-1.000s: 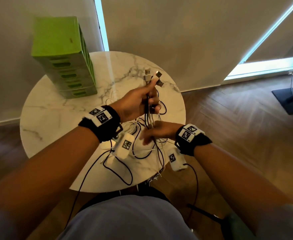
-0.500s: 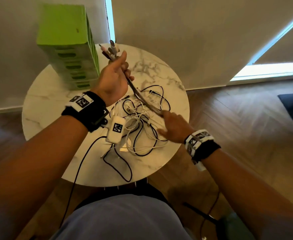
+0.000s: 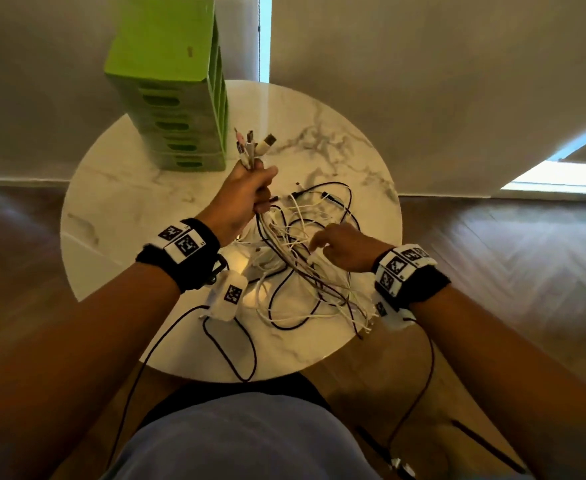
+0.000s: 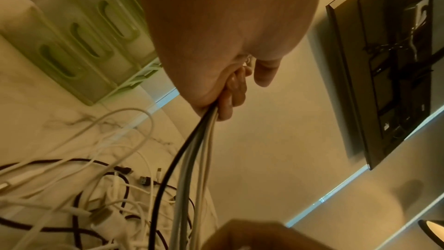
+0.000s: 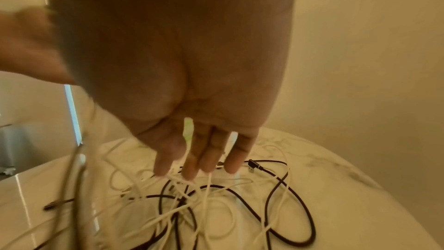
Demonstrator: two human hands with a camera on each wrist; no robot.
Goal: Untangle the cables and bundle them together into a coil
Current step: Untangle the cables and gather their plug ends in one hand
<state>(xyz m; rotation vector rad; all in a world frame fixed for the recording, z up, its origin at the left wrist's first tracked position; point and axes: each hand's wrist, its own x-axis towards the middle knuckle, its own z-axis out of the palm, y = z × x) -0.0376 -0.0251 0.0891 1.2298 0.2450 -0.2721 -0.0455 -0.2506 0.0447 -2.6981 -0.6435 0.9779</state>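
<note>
Several smooth cables point(image 3: 295, 271) tangled, round marble table point(image 3: 111, 209), left hand point(image 3: 246, 195) gripping.

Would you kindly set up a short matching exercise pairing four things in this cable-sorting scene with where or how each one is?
Things:
1. left hand
2. right hand
3. green plastic drawer unit
4. round white marble table

States:
A. fingers straight, over the tangle
B. stands at the table's far edge
C. grips a bunch of cables below their plugs
D. carries the loose black and white cables

Pairs: 1-C, 2-A, 3-B, 4-D
</note>
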